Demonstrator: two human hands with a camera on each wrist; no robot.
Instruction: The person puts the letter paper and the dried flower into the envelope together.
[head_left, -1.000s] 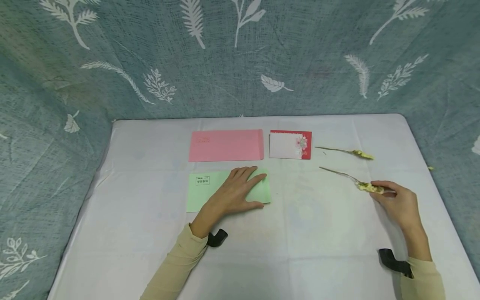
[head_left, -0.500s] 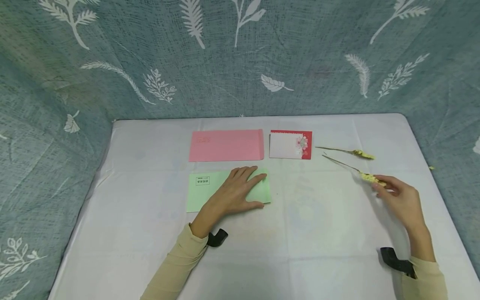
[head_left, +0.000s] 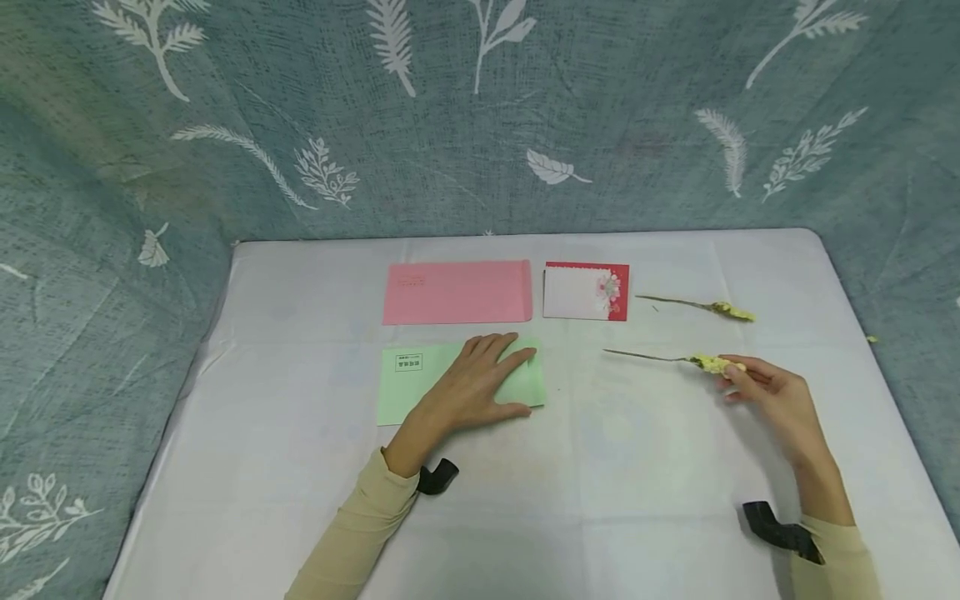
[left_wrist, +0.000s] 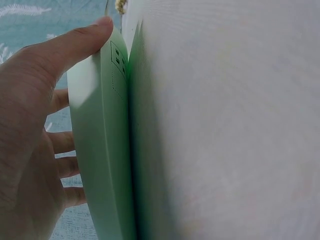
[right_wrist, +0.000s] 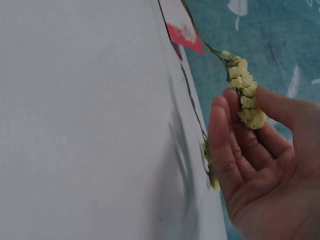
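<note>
Curtain (head_left: 645, 100): teal cloth, white leaf prints, behind the table.
Table (head_left: 652, 475): white cover, creased.
Green envelope (head_left: 418, 392): flat on the table; the left wrist view shows boxed print beside the thumb tip, which the head view does not.
Pink envelope (head_left: 457, 293): just beyond the green one, whole outline visible in the head view only.
Left hand (head_left: 476, 383): fingers spread, fairly straight, resting on the green envelope.
Right hand (head_left: 776, 408): thumb and fingers pinching a flower head.
Card (head_left: 576, 292): white and red, floral print, right of the pink envelope.
Held flower (head_left: 708, 364): raised above the table, thin stem pointing left; right wrist view reveals pale-yellow, ruffled, tightly clustered blossoms.
Loose flower (head_left: 731, 312): yellow-headed, thin brownish stem, lying right of the card.
</note>
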